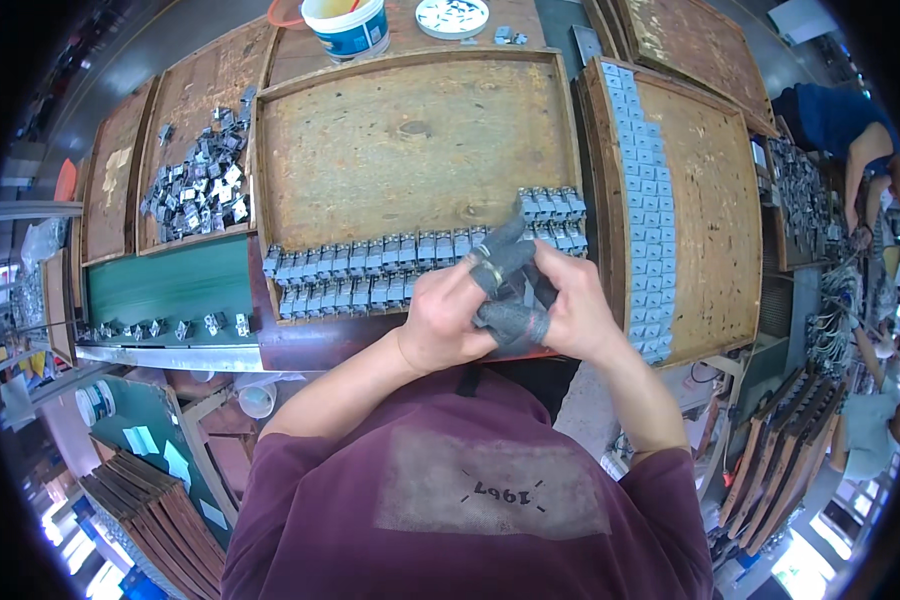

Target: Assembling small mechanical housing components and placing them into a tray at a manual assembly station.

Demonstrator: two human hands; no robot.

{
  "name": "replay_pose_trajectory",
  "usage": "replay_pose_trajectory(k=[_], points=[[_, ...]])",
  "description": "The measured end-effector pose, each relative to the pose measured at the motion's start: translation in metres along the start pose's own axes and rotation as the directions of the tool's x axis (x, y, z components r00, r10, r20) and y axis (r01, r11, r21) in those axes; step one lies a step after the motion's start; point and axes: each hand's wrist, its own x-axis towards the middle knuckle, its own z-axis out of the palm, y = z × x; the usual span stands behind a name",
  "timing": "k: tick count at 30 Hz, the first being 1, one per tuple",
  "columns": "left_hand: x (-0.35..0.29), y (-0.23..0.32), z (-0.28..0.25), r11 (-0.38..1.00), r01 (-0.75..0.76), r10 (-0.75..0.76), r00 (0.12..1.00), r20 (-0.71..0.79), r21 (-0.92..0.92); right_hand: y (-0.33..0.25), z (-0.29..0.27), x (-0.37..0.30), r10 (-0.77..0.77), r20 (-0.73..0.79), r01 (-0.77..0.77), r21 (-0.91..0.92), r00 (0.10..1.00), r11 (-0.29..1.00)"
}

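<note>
My left hand (448,308) and my right hand (574,305) meet over the near right part of a shallow wooden tray (400,170). Dark grey wraps cover several fingertips of both hands. The fingers are bent inward and pressed together; whatever they hold is hidden between them. Around them, two rows of small grey-blue metal parts (355,255) line the tray's near edge. Another short group of the same parts (552,203) stands just beyond my right hand.
Right of the tray, another wooden tray (715,210) holds columns of grey-blue blocks (648,205). Loose metal parts (202,180) lie heaped in a tray at left, above a green surface (170,285). A bucket (348,28) and white dish (452,17) stand behind. A person (838,125) works at far right.
</note>
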Motion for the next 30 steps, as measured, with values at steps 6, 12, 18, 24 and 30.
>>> replay_pose_trajectory(k=[6,12,18,24,30], points=[[0.013,-0.02,0.012,0.999,0.025,-0.021,0.996,0.087,-0.04,0.02,-0.009,0.004,0.034,-0.068,-0.039,-0.07,0.997,0.997],[0.046,-0.084,0.009,0.86,0.51,-0.497,0.823,0.275,0.027,0.102,-0.127,0.034,0.339,-0.47,-0.342,0.081,0.815,0.936],[0.056,-0.123,0.04,0.733,0.669,-0.645,0.624,0.441,0.123,0.197,-0.197,0.081,0.522,-0.539,-0.479,0.232,0.661,0.846],[0.07,-0.121,0.045,0.756,0.633,-0.619,0.608,0.497,0.166,0.182,-0.195,0.106,0.595,-0.413,-0.555,0.225,0.69,0.8],[0.066,-0.123,0.046,0.78,0.596,-0.606,0.645,0.466,0.189,0.215,-0.225,0.103,0.527,-0.676,-0.304,0.431,0.515,0.85]])
